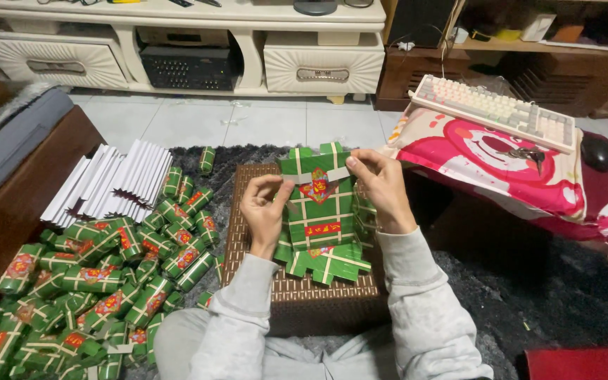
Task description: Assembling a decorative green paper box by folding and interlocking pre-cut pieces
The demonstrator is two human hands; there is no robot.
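Grey sleeves (pixel 416 317), both hands pinching perhaps a paper strip (pixel 316 175), green box (pixel 318 211)

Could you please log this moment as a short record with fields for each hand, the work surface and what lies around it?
left hand: pinches the left end of a white paper strip laid across a flat green printed carton
right hand: pinches the strip's right end at the carton's top
work surface: brown woven box with more flat green cartons on it
left of the person: heap of folded green boxes; row of white folded paper inserts
right: keyboard and mouse on a pink cushion
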